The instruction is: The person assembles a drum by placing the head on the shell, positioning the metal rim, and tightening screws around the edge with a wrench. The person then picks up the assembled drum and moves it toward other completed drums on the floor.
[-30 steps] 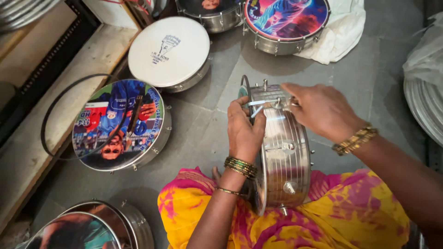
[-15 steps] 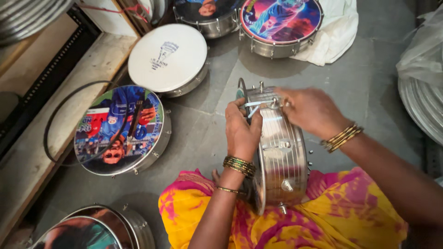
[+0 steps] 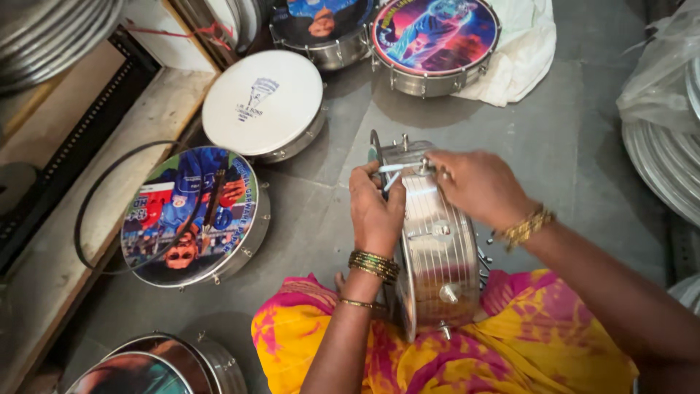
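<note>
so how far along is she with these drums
Done: several finished drums lie on the floor, one white-headed, others with printed heads. In hand: a metal drum shell stands on edge on her lap; her left hand steadies it while her right hand works a tension rod at the rim. Left: I can't tell whether its other rods are tightened.

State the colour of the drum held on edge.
Shiny silver metal drum, seen in the head view.

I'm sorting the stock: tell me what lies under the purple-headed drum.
A white cloth spreads under the purple-headed drum on the grey floor. What the drum covers cannot be seen.
</note>
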